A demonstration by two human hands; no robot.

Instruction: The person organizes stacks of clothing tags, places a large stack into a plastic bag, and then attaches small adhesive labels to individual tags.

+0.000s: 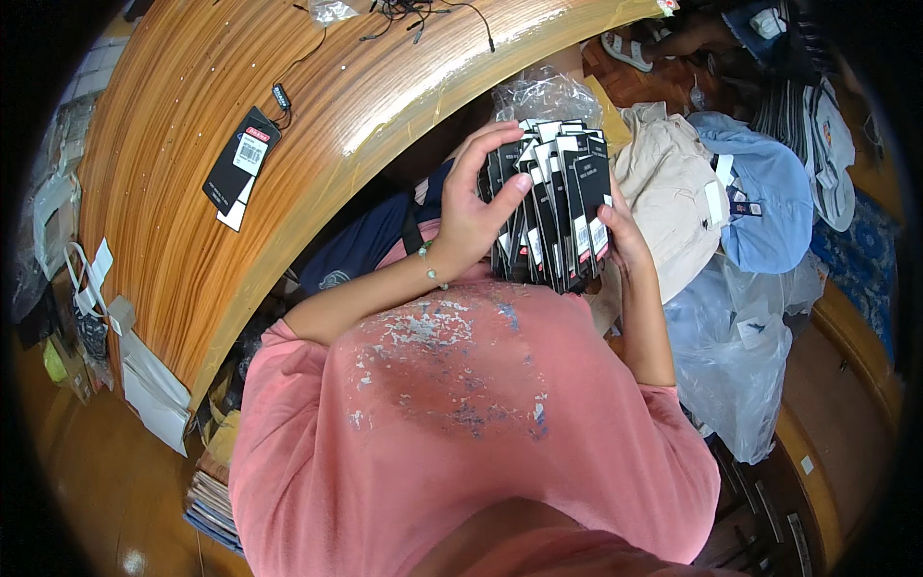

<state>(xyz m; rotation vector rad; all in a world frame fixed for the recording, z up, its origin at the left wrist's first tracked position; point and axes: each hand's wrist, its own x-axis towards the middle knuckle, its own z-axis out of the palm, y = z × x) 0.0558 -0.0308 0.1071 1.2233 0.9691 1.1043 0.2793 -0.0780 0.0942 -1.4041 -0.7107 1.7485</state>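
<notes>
Between my two hands is a thick, uneven stack of black hang tags (556,207), with white labels and red patches on some of them. My left hand (481,197) grips the stack from its left side, the thumb lying across the front and the fingers over the top edge. From the right, my right hand (623,231) closes on the stack's side, with most of its fingers hidden behind the tags. The stack is held upright in front of my chest, beyond the table's edge. A beaded bracelet circles my left wrist.
A wooden table (317,115) curves along the left, bearing a loose black hang tag (245,159) and black strings (409,14). To the right lie a beige garment (663,183), a blue garment (764,192) and clear plastic bags (735,356). Another person's sandalled foot (627,50) shows at the top.
</notes>
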